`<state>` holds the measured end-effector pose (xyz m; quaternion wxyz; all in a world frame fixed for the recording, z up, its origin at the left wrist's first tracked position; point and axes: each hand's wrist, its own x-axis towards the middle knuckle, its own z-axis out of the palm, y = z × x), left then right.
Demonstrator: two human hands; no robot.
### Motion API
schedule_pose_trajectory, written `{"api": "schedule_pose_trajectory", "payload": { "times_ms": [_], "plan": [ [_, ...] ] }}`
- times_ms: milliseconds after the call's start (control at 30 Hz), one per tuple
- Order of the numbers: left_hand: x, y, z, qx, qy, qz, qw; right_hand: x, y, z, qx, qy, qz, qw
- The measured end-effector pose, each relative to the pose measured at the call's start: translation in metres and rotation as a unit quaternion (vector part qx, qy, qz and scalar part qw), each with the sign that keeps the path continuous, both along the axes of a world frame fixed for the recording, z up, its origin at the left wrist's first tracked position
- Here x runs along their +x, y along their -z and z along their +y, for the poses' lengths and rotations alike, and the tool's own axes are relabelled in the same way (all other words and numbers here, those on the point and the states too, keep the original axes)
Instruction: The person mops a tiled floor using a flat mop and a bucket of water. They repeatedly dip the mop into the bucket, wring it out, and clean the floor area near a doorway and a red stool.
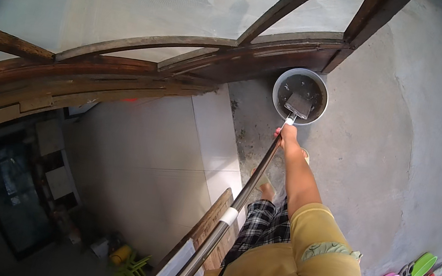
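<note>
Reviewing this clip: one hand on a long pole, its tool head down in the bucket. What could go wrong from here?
1. Only the right hand visibly grips the long metal pole, near its far end; the flat tool head could wobble and tip the bucket.
2. Dark wet mix could slop onto the concrete floor.
3. The bare foot stands close under the pole.

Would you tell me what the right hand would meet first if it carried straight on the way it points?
Likely the grey bucket; the right hand grips the long pole just short of it, though depth is unclear.
</note>
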<state>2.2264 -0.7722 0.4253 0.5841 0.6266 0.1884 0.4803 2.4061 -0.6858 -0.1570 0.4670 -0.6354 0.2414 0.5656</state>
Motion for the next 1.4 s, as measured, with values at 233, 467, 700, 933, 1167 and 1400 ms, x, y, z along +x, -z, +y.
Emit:
{"api": "schedule_pose_trajectory", "payload": {
  "times_ms": [233, 467, 700, 933, 1167, 1400],
  "plan": [
    [-0.009, -0.001, -0.017, 0.013, -0.126, -0.028, 0.992, -0.045, -0.127, -0.041, 0.071, 0.101, 0.150, 0.981],
    [-0.008, -0.006, -0.003, 0.025, -0.121, -0.041, 0.992, -0.070, -0.303, -0.065, 0.095, 0.132, 0.217, 0.963],
    [0.000, -0.002, 0.004, 0.023, -0.066, -0.031, 0.997, -0.060, -0.176, -0.046, 0.070, 0.116, 0.135, 0.981],
    [0.013, 0.002, 0.007, -0.006, -0.054, -0.022, 0.998, -0.013, -0.021, -0.006, 0.024, 0.074, 0.051, 0.996],
    [0.014, -0.003, -0.008, 0.003, -0.122, -0.041, 0.992, -0.010, -0.013, -0.014, 0.019, 0.088, 0.067, 0.994],
    [0.004, -0.006, 0.003, 0.024, -0.140, -0.052, 0.989, -0.064, -0.244, -0.043, 0.096, 0.125, 0.187, 0.970]
  ]
}}
